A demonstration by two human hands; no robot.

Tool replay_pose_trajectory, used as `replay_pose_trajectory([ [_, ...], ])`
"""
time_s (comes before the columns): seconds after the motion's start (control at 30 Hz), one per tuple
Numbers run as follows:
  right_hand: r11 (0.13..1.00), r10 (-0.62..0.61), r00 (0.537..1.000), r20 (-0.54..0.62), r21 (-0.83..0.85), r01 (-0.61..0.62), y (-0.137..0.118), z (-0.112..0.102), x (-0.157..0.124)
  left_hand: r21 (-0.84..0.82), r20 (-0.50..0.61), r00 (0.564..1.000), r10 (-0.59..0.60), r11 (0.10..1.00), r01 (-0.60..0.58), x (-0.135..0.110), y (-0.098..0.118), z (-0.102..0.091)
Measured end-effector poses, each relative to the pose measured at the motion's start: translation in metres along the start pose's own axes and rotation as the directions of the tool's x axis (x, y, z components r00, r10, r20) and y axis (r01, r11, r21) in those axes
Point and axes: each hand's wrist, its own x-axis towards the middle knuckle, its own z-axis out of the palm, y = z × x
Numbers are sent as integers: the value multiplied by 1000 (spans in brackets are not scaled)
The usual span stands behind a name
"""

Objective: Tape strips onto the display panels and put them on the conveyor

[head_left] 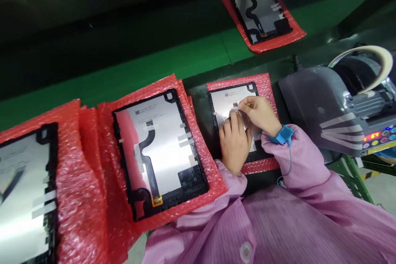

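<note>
A tablet panel (pixel 227 99) with a black frame and silver back lies on red bubble wrap (pixel 266 86) in front of me. My left hand (pixel 234 142) rests flat on the panel, fingers stretched and pressing down. My right hand (pixel 261 113), with a blue wrist strap (pixel 281 135), pinches a small strip of clear tape (pixel 235 108) against the panel just above my left fingertips. Both sleeves are pink.
Another panel (pixel 161 148) with a black flex cable lies on red bubble wrap to the left, and a further one (pixel 21 189) at the far left. One more panel (pixel 260 10) sits on the green belt (pixel 185 60) behind. A grey tape dispenser machine (pixel 337 107) stands right.
</note>
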Motion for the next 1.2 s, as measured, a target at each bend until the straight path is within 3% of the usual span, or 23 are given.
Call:
replay_pose_trajectory([
  [0.23, 993, 13, 1000, -14, -121, -14, -7, -1, -3, -65, 57, 998, -9, 998, 13, 1, 0, 0],
  [0.43, 945, -70, 995, -74, -326, 42, -15, 4, -13, -98, 67, 998, -8, 995, 14, 4, -1, -2],
  [0.57, 910, -86, 958, -274, -413, -37, -8, -7, -17, -161, 56, 998, -11, 987, 20, -1, -2, -6],
  [0.63, 892, -129, 923, -363, -449, -52, 2, -16, -14, -212, 18, 997, -80, 974, 82, -9, -2, -6],
  [0.73, 883, -151, 916, -372, -468, -44, 17, -23, -3, -276, -53, 973, -223, 940, 201, -25, -2, -2],
  [0.87, 913, -76, 932, -355, -399, -77, 26, -17, 18, -398, -85, 964, -250, 896, 198, -36, -4, 10],
  [1.0, 948, -52, 918, -392, -308, -78, 26, -18, 35, -489, -123, 956, -265, 855, 174, -37, -8, 17],
  [1.1, 996, -42, 944, -327, -88, 14, 25, -27, 43, -519, -146, 951, -273, 839, 161, -37, -10, 20],
  [1.2, 970, 62, 961, -268, 244, 6, 18, -38, 41, -559, -180, 944, -277, 818, 133, -38, -14, 22],
])
